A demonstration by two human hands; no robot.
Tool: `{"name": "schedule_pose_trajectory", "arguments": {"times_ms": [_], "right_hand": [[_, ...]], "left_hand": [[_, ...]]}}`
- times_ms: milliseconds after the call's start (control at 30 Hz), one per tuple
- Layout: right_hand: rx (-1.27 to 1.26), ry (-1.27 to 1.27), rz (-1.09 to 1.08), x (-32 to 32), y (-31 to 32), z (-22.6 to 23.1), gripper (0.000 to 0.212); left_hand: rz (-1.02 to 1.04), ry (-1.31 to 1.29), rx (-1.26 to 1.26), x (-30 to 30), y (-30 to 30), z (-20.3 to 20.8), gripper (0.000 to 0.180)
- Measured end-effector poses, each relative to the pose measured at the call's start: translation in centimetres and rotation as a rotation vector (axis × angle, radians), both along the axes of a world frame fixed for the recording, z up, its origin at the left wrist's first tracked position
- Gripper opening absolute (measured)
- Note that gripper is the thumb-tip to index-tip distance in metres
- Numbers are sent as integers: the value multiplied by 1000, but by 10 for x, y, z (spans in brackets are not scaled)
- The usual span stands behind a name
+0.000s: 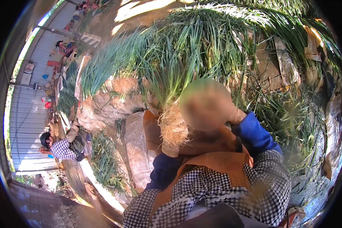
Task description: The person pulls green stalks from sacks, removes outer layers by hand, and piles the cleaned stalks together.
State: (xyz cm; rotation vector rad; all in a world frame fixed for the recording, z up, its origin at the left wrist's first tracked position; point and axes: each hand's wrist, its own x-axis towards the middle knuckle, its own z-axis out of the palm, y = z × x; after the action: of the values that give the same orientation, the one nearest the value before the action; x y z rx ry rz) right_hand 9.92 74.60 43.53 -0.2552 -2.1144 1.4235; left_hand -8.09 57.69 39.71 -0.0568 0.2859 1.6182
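A bunch of green onions (173, 91) points its leaves away from me, and its tangled pale roots (174, 125) hang toward my lap. Under those roots is my left hand (170, 149), in a tan glove, closed on the bunch with its fingers mostly covered. My right hand (236, 115), gloved too, is beside the bunch on the right. A round blurred patch covers its fingers, so what it holds cannot be made out. Below both hands lies an orange-brown apron (216, 159) over my checked clothing.
A long heap of green onions (201, 41) spreads across the far side. Cut or loose leaves (106, 161) lie at the left, and more litter (292, 140) at the right. Pale sacking (136, 133) sits beside my left arm. Another person (64, 147) works farther left, near a corrugated wall (30, 121).
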Motion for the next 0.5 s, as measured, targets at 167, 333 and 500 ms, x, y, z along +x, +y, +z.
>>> {"name": "schedule_pose_trajectory", "arguments": {"times_ms": [167,333,500], "right_hand": [[393,26,-174,-40,5,-5,30],[-590,342,444,-30,-28,19,12],[-772,570,951,35,-39,8,21]], "left_hand": [[-2,137,-1,-1,0,-14,39],[73,686,-193,0,-12,-20,38],[29,166,-58,4,10,0,36]]}}
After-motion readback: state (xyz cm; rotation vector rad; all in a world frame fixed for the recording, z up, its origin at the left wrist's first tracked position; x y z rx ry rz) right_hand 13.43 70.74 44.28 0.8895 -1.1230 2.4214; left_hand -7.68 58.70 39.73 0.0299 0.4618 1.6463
